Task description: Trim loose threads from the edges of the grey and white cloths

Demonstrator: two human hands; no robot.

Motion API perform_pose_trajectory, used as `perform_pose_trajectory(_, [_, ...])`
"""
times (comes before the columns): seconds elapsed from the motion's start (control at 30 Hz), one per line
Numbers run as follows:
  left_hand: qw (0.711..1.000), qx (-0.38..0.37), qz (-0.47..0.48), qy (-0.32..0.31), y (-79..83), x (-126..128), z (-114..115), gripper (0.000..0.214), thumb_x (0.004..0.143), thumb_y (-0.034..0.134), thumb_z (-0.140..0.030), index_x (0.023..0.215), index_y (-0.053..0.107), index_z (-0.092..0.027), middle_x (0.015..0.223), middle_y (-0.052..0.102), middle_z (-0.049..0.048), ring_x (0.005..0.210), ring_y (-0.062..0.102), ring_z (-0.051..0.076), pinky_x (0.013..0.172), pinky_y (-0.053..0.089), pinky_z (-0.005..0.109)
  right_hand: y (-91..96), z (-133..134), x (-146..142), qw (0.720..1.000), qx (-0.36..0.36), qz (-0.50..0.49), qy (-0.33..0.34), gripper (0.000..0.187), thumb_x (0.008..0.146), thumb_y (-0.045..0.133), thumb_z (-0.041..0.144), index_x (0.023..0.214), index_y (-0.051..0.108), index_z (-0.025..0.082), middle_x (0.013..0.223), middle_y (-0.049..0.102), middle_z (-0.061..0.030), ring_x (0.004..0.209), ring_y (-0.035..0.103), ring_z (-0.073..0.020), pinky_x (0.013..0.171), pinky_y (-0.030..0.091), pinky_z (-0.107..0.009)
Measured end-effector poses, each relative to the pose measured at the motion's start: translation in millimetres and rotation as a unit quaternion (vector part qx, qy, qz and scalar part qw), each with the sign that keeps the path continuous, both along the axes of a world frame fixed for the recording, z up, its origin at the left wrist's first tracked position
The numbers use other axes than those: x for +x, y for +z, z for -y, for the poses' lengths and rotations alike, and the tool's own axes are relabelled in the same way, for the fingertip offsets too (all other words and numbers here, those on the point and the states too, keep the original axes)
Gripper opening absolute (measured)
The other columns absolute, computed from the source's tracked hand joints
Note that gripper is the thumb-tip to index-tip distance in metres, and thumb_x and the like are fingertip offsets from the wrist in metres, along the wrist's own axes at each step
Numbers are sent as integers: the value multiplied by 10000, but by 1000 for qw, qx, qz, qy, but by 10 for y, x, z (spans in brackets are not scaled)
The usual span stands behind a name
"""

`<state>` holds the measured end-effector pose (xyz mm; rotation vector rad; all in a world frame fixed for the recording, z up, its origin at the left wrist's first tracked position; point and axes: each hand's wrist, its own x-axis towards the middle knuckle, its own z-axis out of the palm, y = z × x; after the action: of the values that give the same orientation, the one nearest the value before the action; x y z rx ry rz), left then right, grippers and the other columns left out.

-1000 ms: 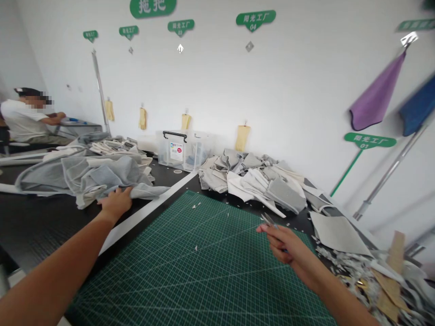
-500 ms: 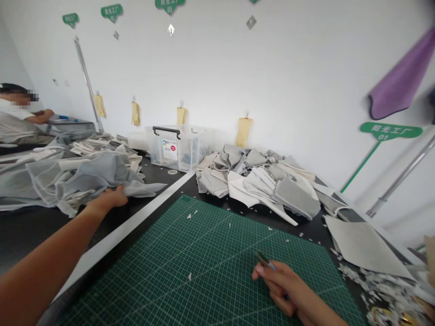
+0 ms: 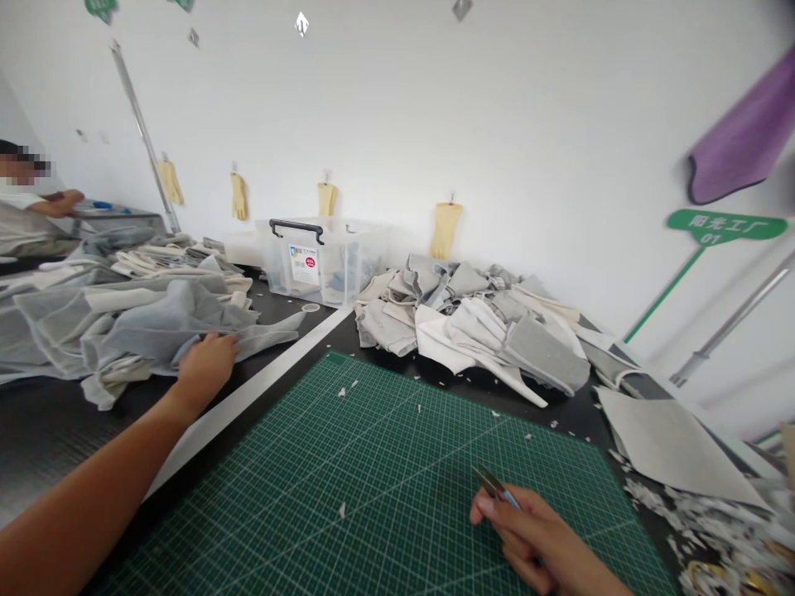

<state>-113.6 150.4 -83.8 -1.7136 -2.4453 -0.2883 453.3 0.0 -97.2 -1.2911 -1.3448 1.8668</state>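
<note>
Two arms outstretched, left hand (image 3: 208, 364) on grey fabric (image 3: 167, 323)

Bright even light, blurred warped edges

The one camera rides on my head, facing forward and down over the mat (image 3: 373, 463), which lies close below and fills the lower middle of the frame. My left hand (image 3: 208, 364) reaches in from lower left, my right hand (image 3: 527, 538), with snips (image 3: 490, 482), from the bottom edge. The wall (image 3: 497, 124) spans the top.
</note>
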Motion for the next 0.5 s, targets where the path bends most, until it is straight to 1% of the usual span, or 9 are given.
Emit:
perform_pose_trajectory(0.07, [997,16,-50,48,-23,-42,-71,440,996,307,-344,1255,517,-57,1152,608,221,980,617,305,817,450,336,-57,19,36,1000,8,-11,-7,513,871,627,657,950,628,149,476,257,122,321,196,-15,339,101,-190])
perform_pose_trajectory(0.13, [993,44,-76,83,-62,-74,-129,435,1002,279,-311,1284,471,-41,1188,589,242,955,633,302,780,457,316,-117,25,63,1000,15,-18,-11,489,886,623,634,950,631,149,470,261,119,313,203,-19,331,94,-191])
perform_pose_trajectory(0.2, [989,64,-92,100,-104,-121,-188,412,998,259,-260,1262,481,-34,1227,563,260,957,639,312,772,467,323,-158,23,77,1000,16,-18,-10,475,895,618,620,951,633,149,458,253,119,308,211,-23,330,94,-191])
perform_pose_trajectory(0.27, [988,60,-97,104,-139,-204,-265,396,979,300,-234,1237,506,-15,1237,557,271,977,638,328,784,476,339,-160,21,77,1000,12,-16,-11,473,898,613,619,954,634,150,445,236,122,308,206,-26,333,96,-189])
perform_pose_trajectory(0.37, [992,23,-89,82,-188,-368,-401,377,937,394,-220,1177,567,14,1185,599,257,1028,628,331,840,475,347,-103,23,57,1000,8,-7,-18,477,896,615,621,956,635,148,443,231,123,316,207,-24,348,99,-189])
perform_pose_trajectory(0.43, [996,-11,-81,38,-229,-441,-466,359,930,399,-202,1101,620,24,1118,638,247,1061,618,329,897,464,363,-57,24,39,1000,2,6,-16,475,896,616,618,954,635,147,449,238,120,326,218,-23,361,101,-190])
perform_pose_trajectory(0.5, [996,-38,-79,-12,-267,-449,-489,377,940,386,-200,1042,652,47,1097,651,266,1109,595,344,951,447,400,-22,23,24,1000,-4,13,-10,483,889,618,628,949,633,149,452,238,119,330,214,-23,366,96,-195])
